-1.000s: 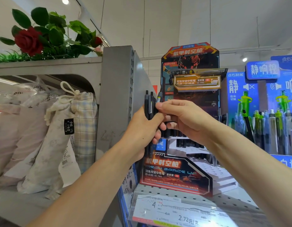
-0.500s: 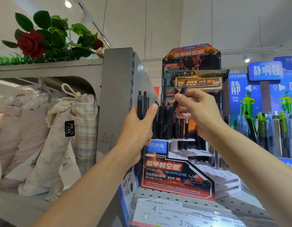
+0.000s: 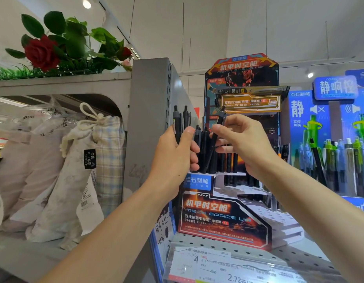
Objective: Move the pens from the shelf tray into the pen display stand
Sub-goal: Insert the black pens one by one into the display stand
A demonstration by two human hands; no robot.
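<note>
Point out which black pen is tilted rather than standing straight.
The pen pinched in the right hand slants, tip down toward the stand. Those gripped in the left hand and those in the stand's slots stand upright.

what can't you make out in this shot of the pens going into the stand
Head view only:
- Tip of the pen pinched by the right hand: lost among the dark pens in the stand, so whether it sits in a slot is unclear.
- How many pens the left hand grips: its fingers cover them.
- Shelf tray: not seen.
- Price label: cut off by the bottom edge.
</note>
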